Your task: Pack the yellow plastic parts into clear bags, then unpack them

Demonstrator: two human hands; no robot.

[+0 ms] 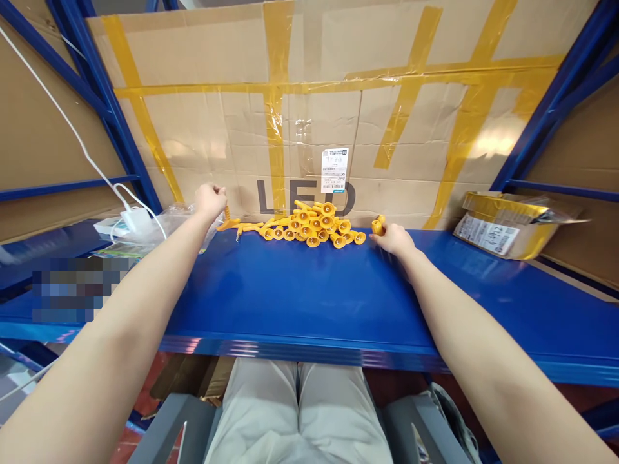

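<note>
Left grip: left hand (210, 201) clamped on an orange-yellow plastic piece with a wide lower end (227, 223), low at the rear; a loose pinch could drop it.
Right grip: right hand (394, 238) closed on a small, rounded yellow plastic piece (378, 225); its curved side could slip free.
Between the hands: loosely heaped, cup-mouthed yellow plastic pieces (314, 225); a brushing knuckle could send them sliding.
Left fringe: thin metal spiral (238, 236), exposed beside the left hand, could snag or prick a finger.
Underneath: smooth blue metal shelf (300, 290), where a dropped piece could roll toward the front edge.
Far left: thin white cable (80, 138) hanging above the left forearm; a lifted arm could catch it.
</note>
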